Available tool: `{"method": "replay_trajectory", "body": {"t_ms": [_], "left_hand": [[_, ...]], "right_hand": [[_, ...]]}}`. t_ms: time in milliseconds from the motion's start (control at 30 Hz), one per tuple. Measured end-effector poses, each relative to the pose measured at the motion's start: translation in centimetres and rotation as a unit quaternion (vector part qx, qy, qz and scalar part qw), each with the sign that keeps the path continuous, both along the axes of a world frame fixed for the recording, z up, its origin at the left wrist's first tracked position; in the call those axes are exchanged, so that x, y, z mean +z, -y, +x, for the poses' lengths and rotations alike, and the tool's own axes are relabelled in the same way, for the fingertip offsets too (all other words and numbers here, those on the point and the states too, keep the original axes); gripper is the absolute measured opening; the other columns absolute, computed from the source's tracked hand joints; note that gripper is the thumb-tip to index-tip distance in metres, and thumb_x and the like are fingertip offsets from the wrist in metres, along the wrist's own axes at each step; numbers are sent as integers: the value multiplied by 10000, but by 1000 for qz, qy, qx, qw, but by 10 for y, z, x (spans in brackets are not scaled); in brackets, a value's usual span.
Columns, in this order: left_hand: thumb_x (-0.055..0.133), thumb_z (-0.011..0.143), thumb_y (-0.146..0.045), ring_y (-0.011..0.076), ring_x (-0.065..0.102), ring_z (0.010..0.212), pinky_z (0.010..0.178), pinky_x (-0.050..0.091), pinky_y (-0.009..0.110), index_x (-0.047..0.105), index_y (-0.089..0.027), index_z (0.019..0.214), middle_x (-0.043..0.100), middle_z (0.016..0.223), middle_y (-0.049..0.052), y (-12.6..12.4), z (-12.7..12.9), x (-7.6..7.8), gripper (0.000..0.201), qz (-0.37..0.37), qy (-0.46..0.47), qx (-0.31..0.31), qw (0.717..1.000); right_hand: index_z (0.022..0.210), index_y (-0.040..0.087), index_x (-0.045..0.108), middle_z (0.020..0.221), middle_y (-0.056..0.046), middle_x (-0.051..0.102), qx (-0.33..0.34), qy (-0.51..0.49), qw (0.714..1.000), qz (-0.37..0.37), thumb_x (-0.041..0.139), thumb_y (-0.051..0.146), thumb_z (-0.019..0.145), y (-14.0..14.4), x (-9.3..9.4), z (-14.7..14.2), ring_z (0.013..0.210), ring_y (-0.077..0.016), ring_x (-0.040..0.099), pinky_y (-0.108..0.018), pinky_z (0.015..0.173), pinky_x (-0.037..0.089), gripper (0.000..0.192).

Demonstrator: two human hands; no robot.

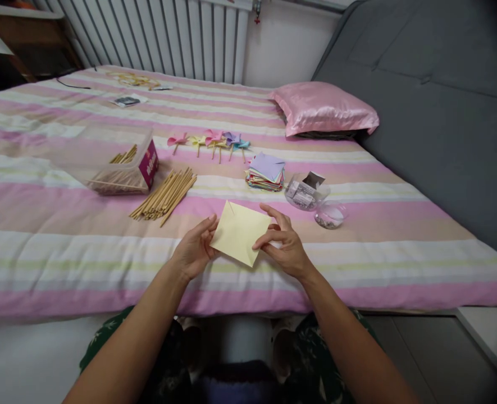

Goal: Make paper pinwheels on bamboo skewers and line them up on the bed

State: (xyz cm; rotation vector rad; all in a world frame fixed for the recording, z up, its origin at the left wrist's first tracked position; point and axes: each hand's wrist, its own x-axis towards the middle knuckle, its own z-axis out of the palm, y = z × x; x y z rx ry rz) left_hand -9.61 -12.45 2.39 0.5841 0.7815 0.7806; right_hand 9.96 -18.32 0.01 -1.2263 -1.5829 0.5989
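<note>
A square of pale yellow paper (240, 231) is held up over the near edge of the bed, with a short slit or crease line near its top corner. My left hand (196, 246) grips the paper by its left corner. On the other side, my right hand (284, 240) pinches its right edge between thumb and fingers. Just beyond the paper lies a stack of coloured paper squares (267, 169), a lilac one on top. Left of it, a bundle of thin wooden sticks (166, 193) rests on the bedspread.
A clear plastic box (119, 185) with sticks stands at left. Several paper pinwheels (214, 139) lie farther back. At right are a round clear container (302, 193) and a small clear dish (330, 216) holding small pieces. A pink pillow (324, 108) leans by the grey headboard (433, 112).
</note>
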Motion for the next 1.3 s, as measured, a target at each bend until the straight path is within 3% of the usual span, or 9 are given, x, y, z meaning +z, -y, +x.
{"method": "replay_trajectory", "body": {"t_ms": [167,333,500,800,967,1100,1200,1300], "left_hand": [[675,725,-258,164,662,691,613,514,222,696,-138,844,728,804,63,-1,-2,-4,171,43,-40,-11,998],[733,677,-233,175,667,712,677,520,259,685,-120,982,731,882,91,0,-2,-10,329,68,-68,-93,991],[763,640,-205,163,657,687,644,510,250,678,-108,1013,733,862,104,1,-1,-15,395,53,-94,-97,989],[782,608,-234,169,649,652,606,497,254,685,-98,996,733,823,108,2,1,-15,422,49,-113,-103,987],[798,576,-227,182,653,660,600,497,260,686,-86,942,730,810,114,2,2,-16,408,51,-121,-89,987],[806,561,-246,184,656,668,606,500,264,690,-100,901,731,811,101,3,5,-21,387,73,-131,-37,988],[809,552,-272,178,653,663,614,500,265,699,-111,873,732,812,88,5,8,-24,375,98,-142,3,985],[812,536,-285,173,646,641,600,492,259,709,-112,849,730,778,76,7,12,-25,373,111,-160,25,981]], "right_hand": [[704,302,735,1302,12,508,59,5,998,-14,651,128,736,0,-1,1,1185,-234,417,-391,915,416,196],[740,276,737,1085,-43,596,82,4,997,-5,639,139,755,-1,-3,1,1094,-224,464,-384,906,407,169],[770,255,731,877,-46,609,93,15,995,-14,621,176,785,0,0,2,961,-211,513,-372,862,405,136],[761,238,725,883,-40,637,102,-19,994,-38,558,65,738,0,-2,3,893,-193,562,-339,781,443,241],[754,231,721,908,-40,650,100,-26,993,-49,541,62,729,-1,-4,3,920,-194,571,-340,812,439,249],[995,255,651,957,-21,660,93,-152,979,-93,541,108,747,-3,-6,0,924,-180,602,-334,825,452,308],[1225,279,463,936,-15,667,74,-299,940,-145,605,172,720,-3,-7,-6,846,-176,634,-320,744,487,535],[1270,262,391,895,-14,674,57,-362,914,-177,672,229,690,-3,-9,-12,761,-167,644,-296,680,493,646]]}}
